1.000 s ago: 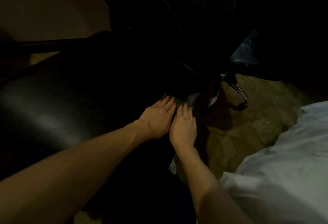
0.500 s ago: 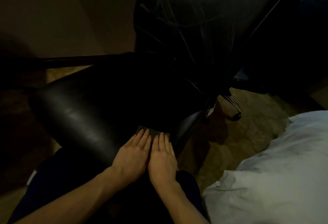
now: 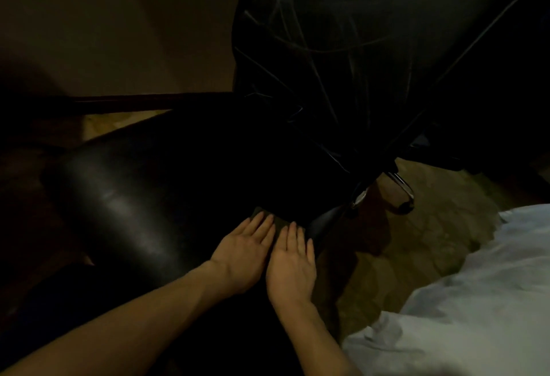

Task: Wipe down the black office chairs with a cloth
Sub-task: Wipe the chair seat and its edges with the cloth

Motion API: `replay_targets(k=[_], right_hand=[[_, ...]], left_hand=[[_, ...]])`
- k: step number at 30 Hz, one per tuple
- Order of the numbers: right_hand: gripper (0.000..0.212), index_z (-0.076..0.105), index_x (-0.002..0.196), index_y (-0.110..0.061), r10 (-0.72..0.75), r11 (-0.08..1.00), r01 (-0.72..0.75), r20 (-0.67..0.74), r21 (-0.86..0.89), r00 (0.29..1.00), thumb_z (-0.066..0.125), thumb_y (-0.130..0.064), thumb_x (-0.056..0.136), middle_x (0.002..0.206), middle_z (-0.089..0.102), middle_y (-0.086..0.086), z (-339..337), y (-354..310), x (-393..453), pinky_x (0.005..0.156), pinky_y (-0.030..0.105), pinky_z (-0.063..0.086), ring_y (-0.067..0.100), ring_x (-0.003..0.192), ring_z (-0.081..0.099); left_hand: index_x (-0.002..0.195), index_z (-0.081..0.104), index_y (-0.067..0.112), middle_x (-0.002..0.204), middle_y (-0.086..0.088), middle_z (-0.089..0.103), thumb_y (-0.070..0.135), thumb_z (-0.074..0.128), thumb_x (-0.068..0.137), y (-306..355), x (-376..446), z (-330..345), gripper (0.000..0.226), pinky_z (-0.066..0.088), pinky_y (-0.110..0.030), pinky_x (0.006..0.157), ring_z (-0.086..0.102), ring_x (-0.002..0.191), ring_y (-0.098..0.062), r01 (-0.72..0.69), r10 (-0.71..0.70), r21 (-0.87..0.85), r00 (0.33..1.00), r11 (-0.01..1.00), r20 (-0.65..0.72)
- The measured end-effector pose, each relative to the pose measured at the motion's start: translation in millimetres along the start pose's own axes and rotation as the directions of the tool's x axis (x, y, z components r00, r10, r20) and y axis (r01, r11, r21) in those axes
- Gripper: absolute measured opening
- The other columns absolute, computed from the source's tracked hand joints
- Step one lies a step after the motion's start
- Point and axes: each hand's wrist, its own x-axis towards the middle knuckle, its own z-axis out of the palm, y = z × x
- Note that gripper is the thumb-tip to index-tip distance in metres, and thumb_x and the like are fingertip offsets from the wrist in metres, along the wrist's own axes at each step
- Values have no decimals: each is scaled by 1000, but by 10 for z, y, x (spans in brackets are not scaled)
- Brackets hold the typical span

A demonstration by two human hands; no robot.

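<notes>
A black leather office chair fills the dim view, its glossy seat at the left and its creased backrest rising at the upper right. A dark cloth lies flat on the seat near its right front edge, mostly hidden under my fingers. My left hand and my right hand lie side by side, palms down and fingers straight, pressing on the cloth.
A chrome armrest bracket sticks out at the seat's right side. Patterned carpet lies below it. White bedding fills the lower right corner. A dark wooden rail runs along the beige wall behind.
Both hands with the cloth slid back along the seat toward me, staying flat and together. The view tilted up, so more of the backrest shows.
</notes>
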Motion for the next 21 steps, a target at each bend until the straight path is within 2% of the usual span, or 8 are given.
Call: replay_targets(k=[1,2,4,6,10,14,18,21], right_hand=[[73,16,155,-4,-5,1000,5,9,-4,1000,-7,-18,87,163,11,14,-20,110,81,122,41,6,26,151,10],[64,6,156,-5,13,1000,-13,9,1,1000,-4,-15,93,164,1,12,-45,218,177,122,39,0,24,152,1],[54,2,156,-6,53,999,-54,-28,-8,998,12,-11,103,165,-1,11,-103,416,403,123,37,-1,23,152,-2],[55,2,156,-6,93,996,-92,-38,13,995,20,-9,104,165,0,10,-119,609,666,123,36,2,23,152,-1],[55,12,155,-4,186,982,-182,-68,52,980,22,-7,101,163,12,13,-77,947,1230,123,34,11,25,151,9],[50,36,147,-2,250,960,-229,-126,158,960,32,-7,98,152,36,16,-93,1112,1707,111,41,38,31,139,37],[46,41,143,0,249,967,-237,-159,91,955,39,-9,97,144,43,22,-146,1001,2011,106,43,40,37,130,45],[42,42,140,-2,210,978,-208,-154,29,966,39,-10,98,137,45,19,-197,815,2168,102,41,40,37,125,47]], left_hand=[[157,-8,8,164,-10,-17,30,26,105,41,152,-26,65,-7,-38,121,-15,151,-26,-9,9,11,1000,1000,13],[157,-7,9,164,-11,-17,31,27,105,77,314,-46,66,-6,-39,121,-15,151,-26,-15,15,13,1000,1000,21],[157,-6,9,164,-11,-16,32,27,105,140,659,-100,66,-6,-39,121,-14,152,-25,-24,24,18,999,1000,39],[157,-5,9,165,-11,-14,34,28,104,185,1014,-166,67,-6,-40,121,-12,152,-26,-55,53,35,998,998,42],[158,0,11,166,-9,-9,35,29,104,172,1652,-369,66,-4,-39,122,-10,152,-24,-118,118,-1,992,993,50],[158,4,11,166,-9,-3,37,27,105,75,2188,-478,64,-1,-38,123,-4,153,-24,-177,178,-18,984,984,29],[158,7,14,167,-5,4,40,24,105,-190,2393,-500,62,1,-37,124,2,153,-20,-182,181,-27,982,983,-57],[158,11,14,166,-4,8,41,24,105,-443,2427,-474,62,2,-38,124,4,153,-19,-166,166,-1,982,986,-85]])
